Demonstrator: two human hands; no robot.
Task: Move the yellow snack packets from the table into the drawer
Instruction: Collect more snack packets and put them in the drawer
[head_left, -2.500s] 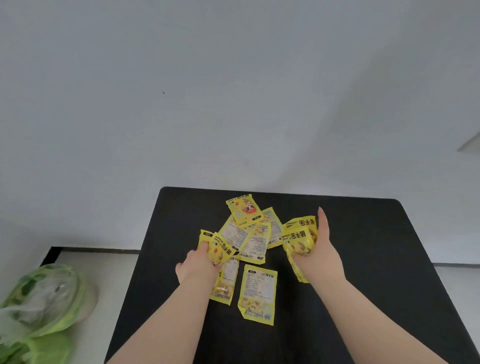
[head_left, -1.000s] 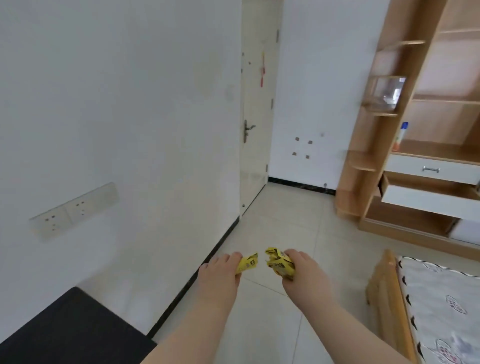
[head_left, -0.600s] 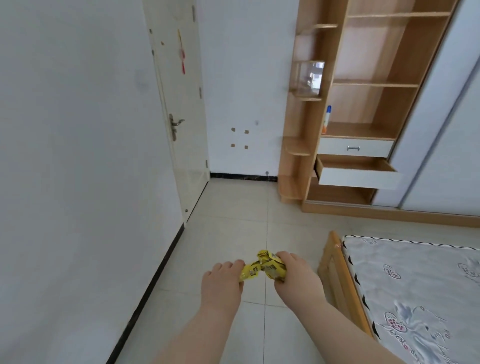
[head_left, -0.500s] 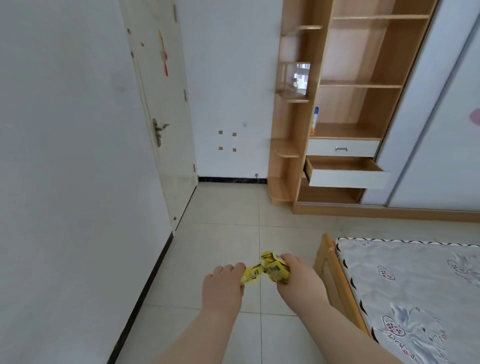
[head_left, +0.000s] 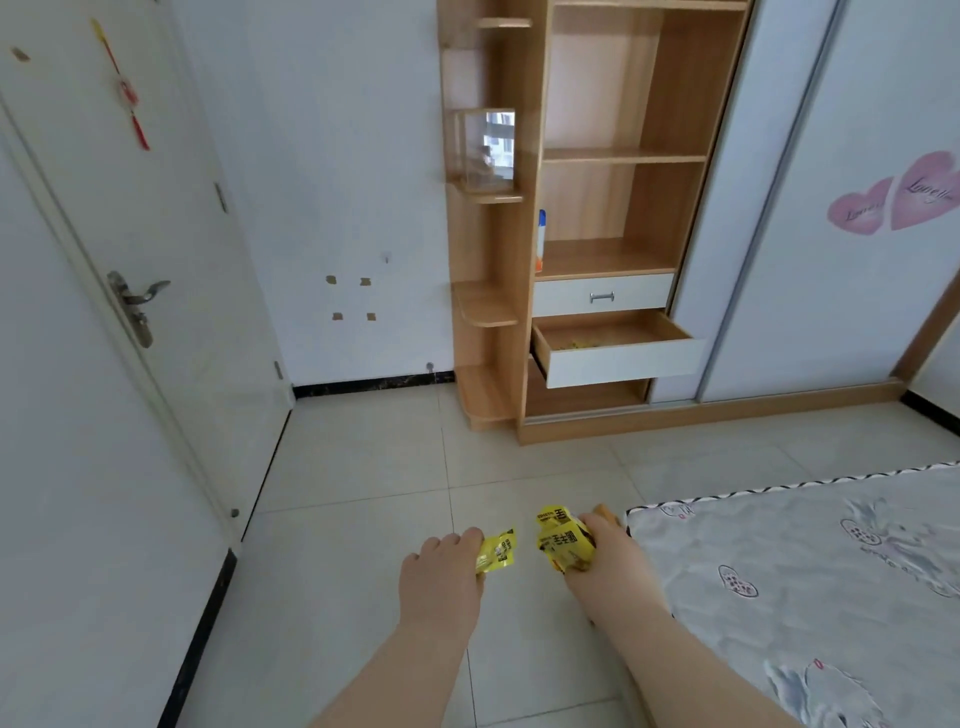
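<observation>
Your left hand (head_left: 441, 577) is closed on one yellow snack packet (head_left: 496, 552), which sticks out past your fingers; your right hand (head_left: 605, 553) grips a crumpled bunch of yellow packets (head_left: 563, 538). The two hands are near each other but apart, held out over the tiled floor (head_left: 363, 467), with the mattress (head_left: 805, 571) just to your right. Farther off, the wooden shelf unit (head_left: 597, 208) has its lower drawer (head_left: 618, 348) pulled open — a few yellow bits show inside — below a shut drawer (head_left: 602, 296).
</observation>
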